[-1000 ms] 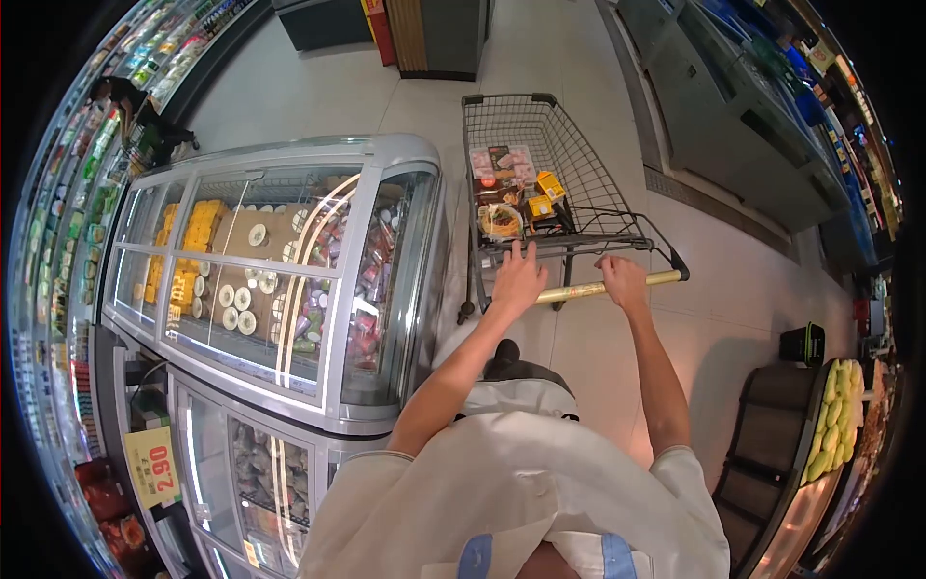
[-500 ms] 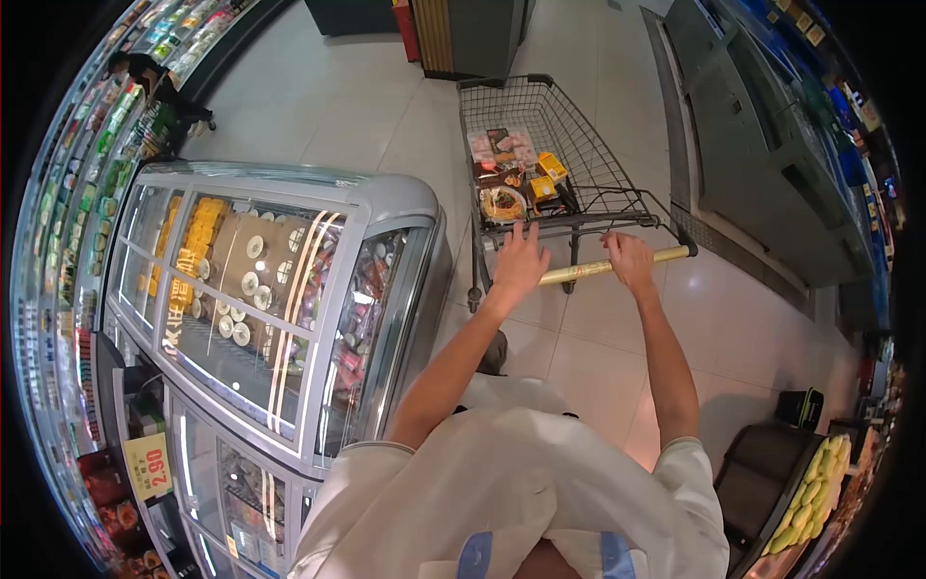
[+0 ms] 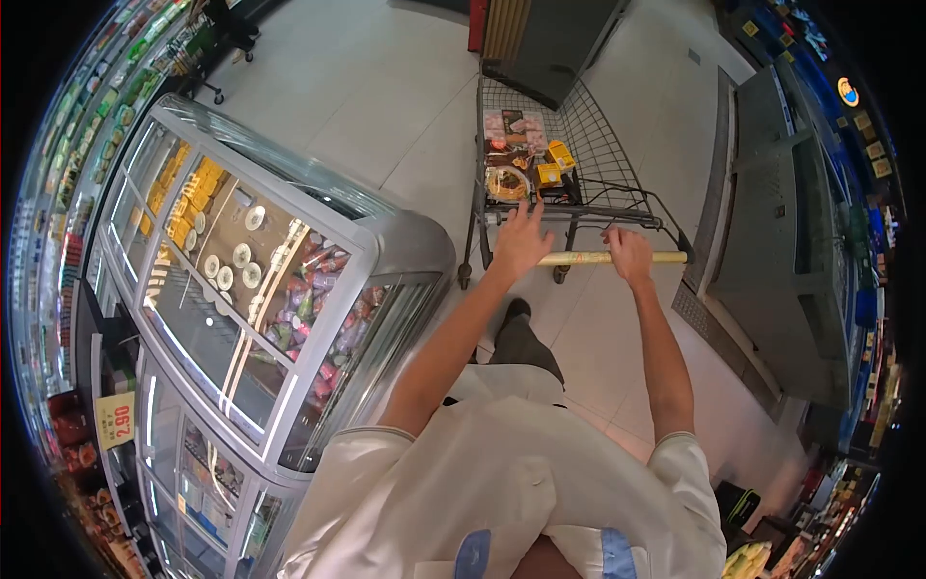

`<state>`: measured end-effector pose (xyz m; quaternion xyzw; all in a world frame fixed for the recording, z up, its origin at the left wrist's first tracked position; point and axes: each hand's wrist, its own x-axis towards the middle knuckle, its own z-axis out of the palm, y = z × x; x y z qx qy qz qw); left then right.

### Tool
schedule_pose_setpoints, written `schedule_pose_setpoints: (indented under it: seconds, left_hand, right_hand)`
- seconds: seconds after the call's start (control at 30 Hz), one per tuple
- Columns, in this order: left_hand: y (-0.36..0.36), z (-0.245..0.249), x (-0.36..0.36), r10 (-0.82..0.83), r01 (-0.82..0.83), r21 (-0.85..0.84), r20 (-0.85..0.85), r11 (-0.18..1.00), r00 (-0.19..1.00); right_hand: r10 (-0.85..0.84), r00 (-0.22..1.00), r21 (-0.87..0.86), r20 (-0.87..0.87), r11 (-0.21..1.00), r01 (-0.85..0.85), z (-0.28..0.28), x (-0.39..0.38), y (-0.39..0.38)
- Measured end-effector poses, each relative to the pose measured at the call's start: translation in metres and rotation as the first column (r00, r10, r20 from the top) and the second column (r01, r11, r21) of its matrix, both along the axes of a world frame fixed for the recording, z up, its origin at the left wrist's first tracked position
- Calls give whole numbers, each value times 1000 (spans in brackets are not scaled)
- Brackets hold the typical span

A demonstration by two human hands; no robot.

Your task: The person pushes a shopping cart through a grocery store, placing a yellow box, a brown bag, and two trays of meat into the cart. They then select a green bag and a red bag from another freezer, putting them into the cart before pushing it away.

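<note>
A wire shopping cart (image 3: 617, 159) stands in front of me, with a pale yellow handle (image 3: 584, 258) across its near end. My left hand (image 3: 522, 241) rests at the handle's left end, fingers spread and pointing forward. Farther right, my right hand (image 3: 629, 254) is closed around the handle. Inside the basket lie a clear-lidded tray of pinkish food (image 3: 516, 128), a round container of food (image 3: 506, 181) and small yellow boxes (image 3: 550, 175). The kind of food in the packs is hard to make out.
A glass-topped freezer (image 3: 405, 246) with packaged goods runs along my left. A dark pillar (image 3: 555, 43) rises at the cart's front end. Grey cabinets (image 3: 781, 232) line the right. At the upper left another cart (image 3: 198, 43) stands beside shelves.
The cart's front has come close to the pillar, and the freezer has shifted and turned in view. My leg now shows stepping forward. Both hands keep their places on the handle.
</note>
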<state>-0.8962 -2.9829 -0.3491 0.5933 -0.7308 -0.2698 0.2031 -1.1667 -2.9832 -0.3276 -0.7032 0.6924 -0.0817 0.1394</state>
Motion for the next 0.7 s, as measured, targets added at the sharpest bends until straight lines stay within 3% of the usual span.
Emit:
schedule_pose_setpoints:
  seconds: [0.07,0.1,0.3,0.33,0.47,0.53,0.57,0.7]
  left_hand:
    - [-24,-3,-4,41,-41,-5,1,999,999]
    - [-6,4,-6,38,-38,15,-8,999,999]
    - [-99,20,-1,175,-176,35,34,984,984]
    - [-48,38,-6,151,-150,67,3,986,989]
    - [-116,31,7,262,-264,28,43,964,964]
    - [-140,30,18,307,-308,7,57,951,950]
    - [-88,52,10,277,-278,37,23,960,961]
    - [-138,46,37,377,-380,24,71,925,923]
  right_hand:
    - [16,1000,11,-5,1000,-16,1,-4,-34]
    - [19,1000,29,-20,999,-19,12,-5,-17]
    - [174,985,-24,-9,984,-174,20,7,-145]
    - [153,987,10,-44,988,-152,46,2,-88]
    - [273,962,38,25,961,-274,36,23,-189]
    - [336,942,50,-20,941,-335,27,35,-227]
    - [320,944,97,-77,945,-312,55,25,-170]
    - [452,892,28,-25,892,-452,41,63,-248]
